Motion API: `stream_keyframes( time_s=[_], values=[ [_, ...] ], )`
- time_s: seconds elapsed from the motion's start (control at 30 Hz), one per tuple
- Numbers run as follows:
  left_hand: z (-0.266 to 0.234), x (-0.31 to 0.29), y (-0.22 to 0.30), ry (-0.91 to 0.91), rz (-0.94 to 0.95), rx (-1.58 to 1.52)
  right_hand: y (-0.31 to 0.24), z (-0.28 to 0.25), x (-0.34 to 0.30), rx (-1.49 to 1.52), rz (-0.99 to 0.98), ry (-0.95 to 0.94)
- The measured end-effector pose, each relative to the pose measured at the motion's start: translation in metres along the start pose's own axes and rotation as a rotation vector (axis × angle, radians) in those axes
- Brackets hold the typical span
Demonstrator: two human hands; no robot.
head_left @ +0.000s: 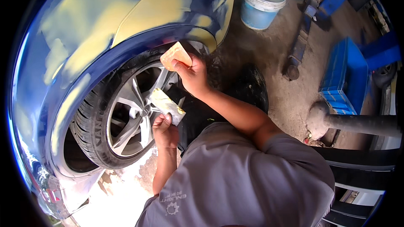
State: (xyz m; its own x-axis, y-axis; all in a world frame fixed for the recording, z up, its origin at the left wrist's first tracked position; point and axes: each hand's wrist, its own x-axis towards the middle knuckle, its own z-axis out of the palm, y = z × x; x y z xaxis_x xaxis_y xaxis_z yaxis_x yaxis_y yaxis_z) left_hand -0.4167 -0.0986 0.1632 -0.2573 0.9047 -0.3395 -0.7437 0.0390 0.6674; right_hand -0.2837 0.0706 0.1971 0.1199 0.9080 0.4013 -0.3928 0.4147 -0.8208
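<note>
My right hand [194,75] is closed on a flat tan body-filler spreader [176,55], held up in front of the wheel arch. Lower down, my left hand [166,131] pinches a pale flat scraper [168,106] smeared with yellow filler, in front of the wheel. Broad patches of dried-looking yellow filler [147,12] cover the dark blue car body panel [33,113] above and around the arch. Behind both hands sits the silver alloy wheel [136,113] with its black tyre [94,130]. The spreader stays apart from the scraper.
A blue and white bucket [261,10] stands on the stained concrete floor [290,96] at the far right of the car. Blue lift arms [303,38], a blue box [344,77] and a dark pipe [362,124] lie off to the right.
</note>
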Motion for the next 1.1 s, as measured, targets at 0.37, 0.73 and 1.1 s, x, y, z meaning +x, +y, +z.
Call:
stream_keyframes(
  time_s=[0.37,0.73,1.1],
  values=[
    [0.014,0.011,0.012,-0.012,0.166,0.026,0.009,-0.1,-0.058,-0.31,0.447,-0.886],
    [0.001,0.001,0.0,0.008,0.086,0.041,0.121,-0.101,0.005,0.662,0.716,0.583],
    [0.006,0.0,0.01,0.078,0.11,0.018,-0.011,-0.02,-0.018,0.097,0.143,-0.152]
  ],
)
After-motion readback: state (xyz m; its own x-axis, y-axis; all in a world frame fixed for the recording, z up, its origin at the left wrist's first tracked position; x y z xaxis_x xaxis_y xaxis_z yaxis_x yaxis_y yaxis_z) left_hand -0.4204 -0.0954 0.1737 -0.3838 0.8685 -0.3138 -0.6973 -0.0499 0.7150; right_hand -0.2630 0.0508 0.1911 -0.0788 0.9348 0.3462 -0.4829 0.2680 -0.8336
